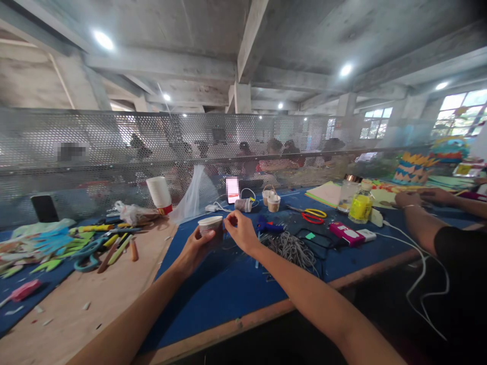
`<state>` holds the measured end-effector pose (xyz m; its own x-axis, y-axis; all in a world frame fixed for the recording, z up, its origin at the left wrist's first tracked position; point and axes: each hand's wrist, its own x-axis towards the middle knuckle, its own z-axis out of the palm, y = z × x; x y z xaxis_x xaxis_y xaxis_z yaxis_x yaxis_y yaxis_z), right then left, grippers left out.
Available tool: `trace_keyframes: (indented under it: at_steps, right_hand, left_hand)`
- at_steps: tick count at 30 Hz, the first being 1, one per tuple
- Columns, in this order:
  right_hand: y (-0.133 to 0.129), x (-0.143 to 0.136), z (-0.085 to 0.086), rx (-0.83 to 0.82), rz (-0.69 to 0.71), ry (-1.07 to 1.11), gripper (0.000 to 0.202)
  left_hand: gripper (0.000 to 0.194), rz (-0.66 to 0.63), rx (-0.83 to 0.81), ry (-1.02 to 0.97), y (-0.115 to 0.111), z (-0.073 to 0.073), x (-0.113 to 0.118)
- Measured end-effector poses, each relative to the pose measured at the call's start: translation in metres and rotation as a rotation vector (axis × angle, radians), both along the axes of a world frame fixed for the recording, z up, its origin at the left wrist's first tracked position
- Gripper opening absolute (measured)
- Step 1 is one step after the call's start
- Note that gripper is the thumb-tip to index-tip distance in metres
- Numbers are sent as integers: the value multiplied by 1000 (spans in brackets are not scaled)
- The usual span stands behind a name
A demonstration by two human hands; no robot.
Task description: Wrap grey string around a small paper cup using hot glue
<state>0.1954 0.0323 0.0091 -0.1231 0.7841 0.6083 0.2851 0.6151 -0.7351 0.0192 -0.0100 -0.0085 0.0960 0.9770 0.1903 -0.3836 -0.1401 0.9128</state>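
A small paper cup (210,223) with a white rim and a greyish band round its side sits in my left hand (193,249), whose fingers and thumb are wrapped about it. Beside the cup's right side, my right hand (242,231) has its thumb and fingers pinched together; what lies between them is too small to make out. A tangled heap of grey cord (294,250) lies to the right of my right hand, near a blue glue gun (269,226). Behind my right hand, a cord-wrapped cup (243,205) rests on its side.
Two small basket-like cups (273,203) stand near a lit phone (232,190). Red-and-yellow scissors (314,215), a magenta box (345,233) and a yellow bottle (359,205) are rightward, near a co-worker's arm (422,223). Leftward are stacked paper cups (158,192) and blue-handled scissors (89,253).
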Motion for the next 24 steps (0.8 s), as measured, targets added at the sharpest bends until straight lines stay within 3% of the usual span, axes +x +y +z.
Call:
trace_keyframes:
  at_steps: [24]
  right_hand:
    - [0,3,2,-96,74,54,9]
  left_hand:
    - [57,-54,5,-1,1,-1,-4]
